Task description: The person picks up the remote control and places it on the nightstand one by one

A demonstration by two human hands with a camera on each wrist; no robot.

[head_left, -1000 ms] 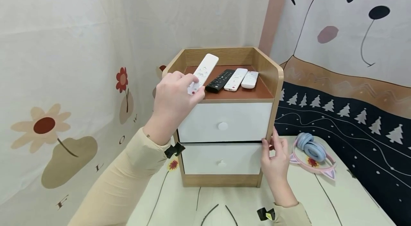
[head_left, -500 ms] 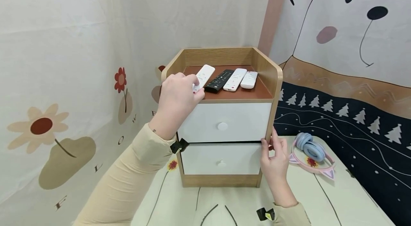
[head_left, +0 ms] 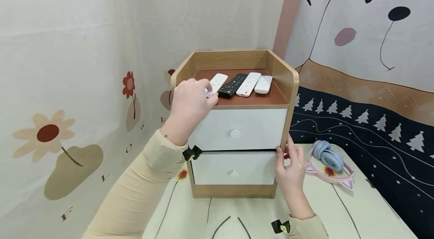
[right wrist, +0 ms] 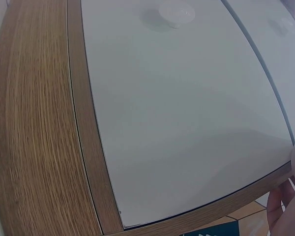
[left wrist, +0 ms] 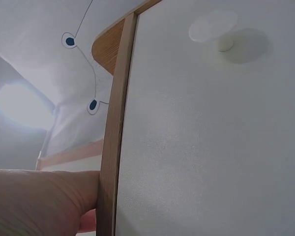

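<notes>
My left hand pinches the near end of a white remote control between thumb and fingers. The remote lies at the left of the brown top shelf, its lower part hidden by my hand. To its right lie a black remote, a white one and a shorter white one. My right hand holds the right front edge of the wooden cabinet, thumb at the front. In the left wrist view, part of the left hand reaches over the shelf edge, remote hidden.
Two white drawers, an upper one and a lower one, sit closed with round knobs. Pink cat-ear headphones with blue pads lie on the table, right of the cabinet. Printed cloth hangs behind and at both sides.
The white remote in my left hand has come down from a raised tilt to lie on the shelf beside the black one. My right hand has stayed on the cabinet edge.
</notes>
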